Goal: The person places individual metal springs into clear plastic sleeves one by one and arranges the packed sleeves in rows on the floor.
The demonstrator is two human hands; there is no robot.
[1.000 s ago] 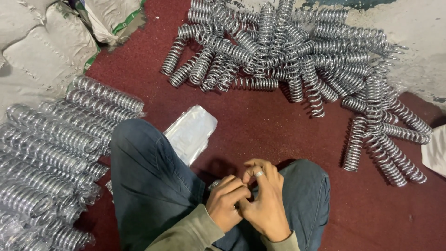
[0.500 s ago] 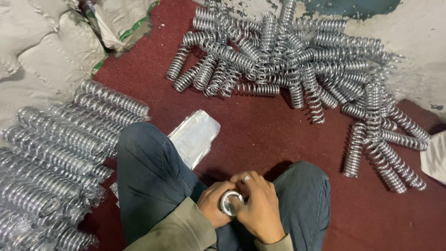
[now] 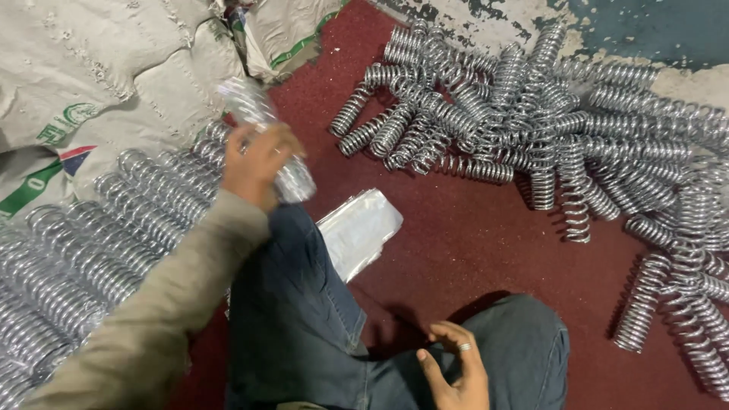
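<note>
Now left hand [image 3: 258, 163] clamped on wrapped spring [image 3: 266, 140] over bagged spring stack [image 3: 91, 250]; right hand [image 3: 454, 372] loosely spread, empty, at knee.

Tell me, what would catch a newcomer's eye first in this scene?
Probably the tangled heap of shiny metal coil springs on the dark red floor at upper right. Next, the left hand raised at centre left, gripping a wrapped spring above neat rows of bagged springs along the left edge. The right hand, wearing a ring, rests open at the bottom by the person's knee, near a flat stack of clear bags.
</note>
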